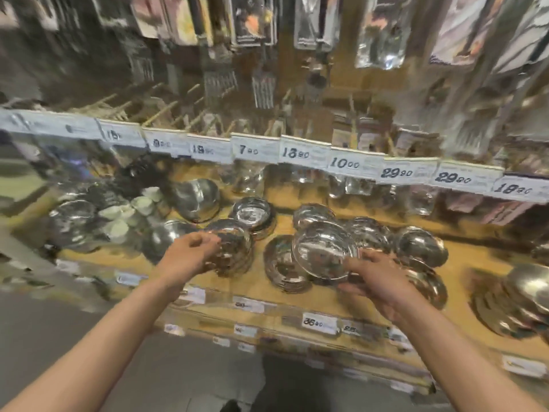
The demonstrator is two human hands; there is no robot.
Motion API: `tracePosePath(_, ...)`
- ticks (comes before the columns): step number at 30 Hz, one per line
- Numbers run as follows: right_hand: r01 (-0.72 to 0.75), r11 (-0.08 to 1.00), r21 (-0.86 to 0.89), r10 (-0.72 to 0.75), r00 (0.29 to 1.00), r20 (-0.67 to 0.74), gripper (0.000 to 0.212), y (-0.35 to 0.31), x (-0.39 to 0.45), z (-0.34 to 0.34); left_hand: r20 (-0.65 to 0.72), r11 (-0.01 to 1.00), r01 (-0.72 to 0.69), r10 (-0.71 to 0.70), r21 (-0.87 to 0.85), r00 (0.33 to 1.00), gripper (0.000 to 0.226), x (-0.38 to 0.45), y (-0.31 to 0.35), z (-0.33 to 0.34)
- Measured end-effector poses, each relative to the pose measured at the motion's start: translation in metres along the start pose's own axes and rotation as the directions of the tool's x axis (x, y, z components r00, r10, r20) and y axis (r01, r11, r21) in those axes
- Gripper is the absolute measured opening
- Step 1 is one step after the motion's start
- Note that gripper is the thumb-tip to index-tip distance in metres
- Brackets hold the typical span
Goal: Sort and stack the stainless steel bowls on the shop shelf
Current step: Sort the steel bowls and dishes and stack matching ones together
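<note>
The frame is blurred by motion. Many stainless steel bowls lie on a wooden shop shelf (pixel 261 288). My right hand (pixel 377 281) grips a shallow steel bowl (pixel 323 251) by its near rim and holds it tilted above a flat stack of bowls (pixel 280 267). My left hand (pixel 190 251) rests with curled fingers on the rim of a stack of deeper bowls (pixel 234 252) to the left. More bowls sit behind, such as a small stack (pixel 252 212) and a large upturned bowl (pixel 197 199).
Loose bowls (pixel 421 243) crowd the shelf right of my right hand, and a fanned pile of larger bowls (pixel 523 295) lies at the far right. White ceramic pieces (pixel 124 209) sit at left. Price tags (pixel 344 163) line the upper shelf edge, with packaged utensils hanging above.
</note>
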State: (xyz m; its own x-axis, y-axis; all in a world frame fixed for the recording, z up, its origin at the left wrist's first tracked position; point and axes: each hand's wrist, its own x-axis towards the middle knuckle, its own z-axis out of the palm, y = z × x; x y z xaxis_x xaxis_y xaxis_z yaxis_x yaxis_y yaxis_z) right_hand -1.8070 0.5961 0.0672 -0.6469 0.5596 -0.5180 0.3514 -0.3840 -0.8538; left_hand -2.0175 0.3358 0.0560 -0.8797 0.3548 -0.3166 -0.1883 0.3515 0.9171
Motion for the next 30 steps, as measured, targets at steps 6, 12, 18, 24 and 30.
tracePosePath(6,-0.025,0.998,0.053,0.028,0.998,-0.063,0.03,-0.001,0.019,0.094,0.06,0.998,0.039,-0.037,-0.039,0.998,0.02,0.032,-0.008,-0.071)
tracePosePath(12,-0.046,0.999,0.027,0.046,0.999,-0.001,0.029,-0.008,0.037,0.161,0.087,1.0,0.029,-0.029,-0.001,0.996,0.012,0.06,-0.016,-0.096)
tracePosePath(18,-0.034,0.998,-0.053,0.035,0.999,0.011,0.038,-0.002,0.069,0.208,0.069,0.999,0.043,-0.045,0.032,0.997,0.013,0.08,-0.026,-0.092)
tracePosePath(24,-0.025,0.996,-0.086,0.027,1.0,0.013,0.027,0.008,0.088,0.223,0.105,0.998,0.03,-0.035,0.046,0.994,0.009,0.103,-0.026,-0.076)
tracePosePath(30,-0.018,0.991,-0.136,0.014,0.999,-0.037,0.021,0.019,0.096,0.228,0.182,0.985,-0.021,-0.01,0.17,0.983,0.025,0.119,-0.025,-0.057)
